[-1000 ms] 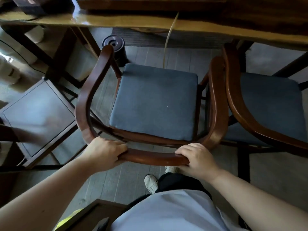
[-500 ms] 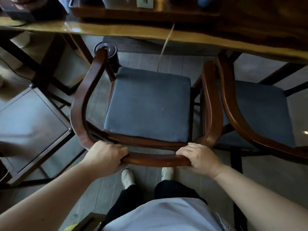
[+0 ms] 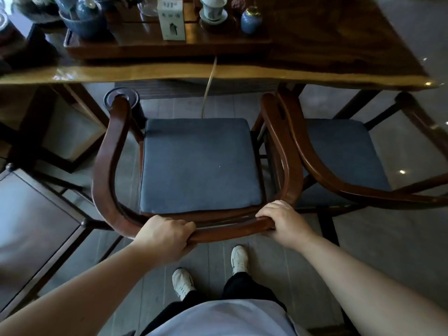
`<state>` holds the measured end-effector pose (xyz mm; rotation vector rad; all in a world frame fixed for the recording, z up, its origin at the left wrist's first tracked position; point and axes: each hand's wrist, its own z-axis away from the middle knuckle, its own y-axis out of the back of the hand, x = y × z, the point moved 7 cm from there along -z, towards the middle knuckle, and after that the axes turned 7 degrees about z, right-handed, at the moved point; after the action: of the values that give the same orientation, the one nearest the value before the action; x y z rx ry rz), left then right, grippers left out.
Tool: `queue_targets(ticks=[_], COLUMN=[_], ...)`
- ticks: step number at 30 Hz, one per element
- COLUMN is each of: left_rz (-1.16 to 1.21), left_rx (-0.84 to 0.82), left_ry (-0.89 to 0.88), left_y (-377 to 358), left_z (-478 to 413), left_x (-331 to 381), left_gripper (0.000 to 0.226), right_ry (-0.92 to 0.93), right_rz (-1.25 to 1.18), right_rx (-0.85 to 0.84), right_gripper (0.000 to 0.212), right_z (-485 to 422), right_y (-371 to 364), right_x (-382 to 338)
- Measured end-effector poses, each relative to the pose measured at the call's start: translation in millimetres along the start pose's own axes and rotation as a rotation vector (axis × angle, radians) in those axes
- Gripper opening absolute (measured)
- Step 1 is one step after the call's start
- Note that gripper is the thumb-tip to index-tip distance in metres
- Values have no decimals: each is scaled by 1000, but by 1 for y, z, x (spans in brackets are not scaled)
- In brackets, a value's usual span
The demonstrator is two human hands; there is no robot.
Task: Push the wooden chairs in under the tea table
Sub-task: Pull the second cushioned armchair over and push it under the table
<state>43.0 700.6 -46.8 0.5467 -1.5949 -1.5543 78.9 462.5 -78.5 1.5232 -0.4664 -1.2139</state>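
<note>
— Dark-stained wood, bent into one long horseshoe: that is the back rail (image 3: 232, 230) of the wooden chair (image 3: 201, 163) at the centre of the frame. Who has hold of it?

— A person, standing behind it. The left hand (image 3: 164, 235) is wrapped over the rail at lower centre, fingers curled round the front edge; the right hand (image 3: 284, 220) is clenched on the same rail a little to the right, knuckles up. Both are grasping wood, neither is loose.

— And where does the chair sit?

— On the grey plank floor (image 3: 274, 267), its blue seat cushion (image 3: 200, 163) fully in view below the tea table (image 3: 150, 72), whose pale edge runs across the upper part of the frame. The armrest tips appear to reach about to that edge; the seat looks not yet under it.

— How would it handle?

— Solid and stiff, by the look of the thick rail, and likely heavy enough to scrape rather than glide. The polished finish may be slippery, so a closed two-handed hold on the rail's middle seems the right place. The cushion is soft and no place to push.

— Anything close by?

— A second chair (image 3: 344, 163) at right, its curved arm just beside this one's, possibly touching. Cups and jars stand on the table above.
</note>
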Motion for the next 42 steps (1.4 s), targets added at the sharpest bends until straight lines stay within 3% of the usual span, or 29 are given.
queue_targets(ticks=[9, 27, 35, 42], left_rz=[-100, -72, -45, -24], left_rx=[-11, 50, -21, -22], left_ry=[48, 121, 194, 176], left_y=[11, 8, -6, -9], left_z=[4, 7, -34, -35], left_x=[-39, -45, -37, -41], left_gripper=[36, 38, 31, 31], right_ry=[23, 143, -44, -54], right_rz=[38, 115, 111, 106], right_rx=[-86, -220, -169, -184], right_gripper=[35, 32, 33, 34], right_z=[-24, -33, -42, -43], right_y=[-14, -12, 17, 14], right_x=[-20, -31, 7, 8])
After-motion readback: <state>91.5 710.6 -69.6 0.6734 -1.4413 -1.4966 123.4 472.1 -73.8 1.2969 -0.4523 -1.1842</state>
